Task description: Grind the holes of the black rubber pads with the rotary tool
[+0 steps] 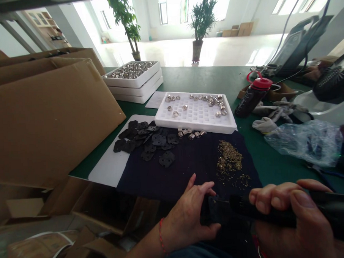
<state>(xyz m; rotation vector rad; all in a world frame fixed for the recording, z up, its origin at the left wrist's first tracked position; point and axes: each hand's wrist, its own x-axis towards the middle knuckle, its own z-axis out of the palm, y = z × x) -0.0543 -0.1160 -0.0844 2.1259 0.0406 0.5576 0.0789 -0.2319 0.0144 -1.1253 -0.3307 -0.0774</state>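
My right hand (292, 211) is wrapped round a black electric screwdriver (280, 210), which lies nearly level and points left. Its thin bit reaches a dark part (214, 209) that my left hand (189, 208) grips between thumb and fingers at the cloth's front edge. Much of that part is in shadow, so its exact shape is unclear. Beyond my left hand, black flat plates (159, 140) lie in a loose heap on the dark cloth (190, 162). Small brass-coloured screws (229, 157) are spread to the right. Several silver metal cylinders (192, 136) sit before the white tray.
The white gridded tray (196, 124) holds some silver cylinders. Stacked white trays (136, 94) stand behind it, the top one full. A large cardboard box (52, 123) rises at left. At right are a red-lidded bottle (250, 97), gloves (279, 113) and a plastic bag (306, 142).
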